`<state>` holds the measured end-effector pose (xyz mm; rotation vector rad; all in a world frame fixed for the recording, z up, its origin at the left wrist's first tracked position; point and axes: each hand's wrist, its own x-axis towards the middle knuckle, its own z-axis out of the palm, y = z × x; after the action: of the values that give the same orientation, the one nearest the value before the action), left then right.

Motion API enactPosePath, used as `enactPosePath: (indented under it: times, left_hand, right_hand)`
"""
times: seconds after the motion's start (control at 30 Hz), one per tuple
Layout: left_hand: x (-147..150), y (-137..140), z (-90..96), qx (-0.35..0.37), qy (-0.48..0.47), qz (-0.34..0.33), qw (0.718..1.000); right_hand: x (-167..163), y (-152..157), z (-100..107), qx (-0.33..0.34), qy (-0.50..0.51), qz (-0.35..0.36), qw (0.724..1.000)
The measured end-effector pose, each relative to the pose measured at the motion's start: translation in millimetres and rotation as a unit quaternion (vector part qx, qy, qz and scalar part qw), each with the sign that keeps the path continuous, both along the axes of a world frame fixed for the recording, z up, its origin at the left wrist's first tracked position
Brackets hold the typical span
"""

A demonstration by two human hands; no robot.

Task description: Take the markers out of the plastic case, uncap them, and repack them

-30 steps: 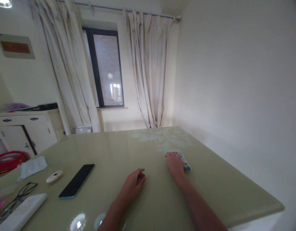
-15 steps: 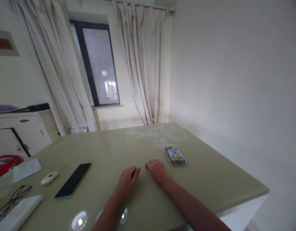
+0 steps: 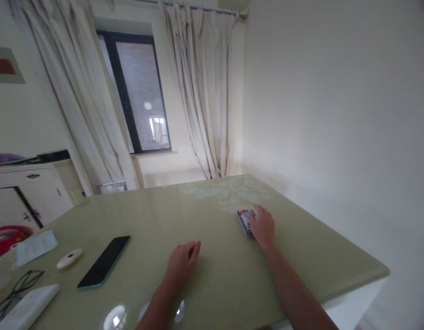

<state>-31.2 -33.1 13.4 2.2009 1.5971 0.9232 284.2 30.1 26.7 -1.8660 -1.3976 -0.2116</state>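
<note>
Glossy tbl [image 3: 157, 220], plstc case [image 3: 245, 221], cloth curtain [image 3: 212, 91]

One table [image 3: 157, 215] fills the near part of the scene. Over it are two hands, one left [image 3: 182, 263] and one right [image 3: 262, 225]. Toward the right of the table there is one case [image 3: 245, 220]. Toward the left there are five things, one of each kind: one phone [image 3: 105, 262], one round white disc [image 3: 64, 261], one mask [image 3: 36, 248], one pair of glasses [image 3: 22, 289] and one white slab [image 3: 33, 306]. Farther left are one red basket [image 3: 15, 233] and one cabinet [image 3: 47, 195], with two doors in view. At the far side are two curtains, one left [image 3: 77, 101] and one right [image 3: 205, 91], one rod [image 3: 215, 8] and one window [image 3: 141, 91]. One panel [image 3: 21, 73] is on the far left wall.
</note>
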Motion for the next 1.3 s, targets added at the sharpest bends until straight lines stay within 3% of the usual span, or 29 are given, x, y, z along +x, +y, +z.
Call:
enactPosePath:
  times: [0.1, 0.17, 0.33, 0.43, 0.57, 0.73, 0.9, 1.07, 1.3]
  left_hand:
    - [2.8, -4.5, 3.6, 0.0, 0.008, -0.015, 1.0]
    - [2.9, -7.4, 6.0, -0.004, 0.009, -0.031, 0.999]
    - [-0.1, -9.1, 4.6, 0.0, -0.015, -0.072, 0.997]
    - [-1.0, -8.1, -1.3, 0.016, 0.014, -0.07, 0.997]
    - [-0.8, -7.7, -7.4, 0.004, 0.063, -0.06, 0.996]
    - [-2.1, -6.4, -8.3, 0.005, 0.082, -0.06, 0.995]
    - [-7.9, -4.5, -3.0, 0.009, 0.049, -0.08, 0.996]
    - [-11.0, -6.3, 9.8, 0.007, -0.074, -0.109, 0.991]
    - [-7.0, -12.5, 22.9, -0.019, -0.173, -0.197, 0.965]
  right_hand:
    - [7.0, 0.9, -7.6, -0.081, 0.011, 0.025, 0.996]
    - [-4.8, -1.4, -11.4, -0.1, 0.016, 0.06, 0.993]
    - [-64.3, -14.7, -12.1, -0.055, 0.071, 0.254, 0.963]
    - [-91.9, -24.7, -7.8, -0.017, 0.132, 0.317, 0.939]
    - [-100.8, -36.7, -1.8, -0.034, 0.141, 0.382, 0.913]
    - [-95.1, -44.3, 1.1, -0.063, 0.133, 0.493, 0.858]
    - [-93.3, -43.5, 5.2, -0.043, 0.099, 0.519, 0.848]
    - [-88.2, -41.4, 10.4, 0.021, 0.035, 0.557, 0.83]
    - [-87.4, -38.9, 11.2, 0.102, 0.041, 0.532, 0.839]
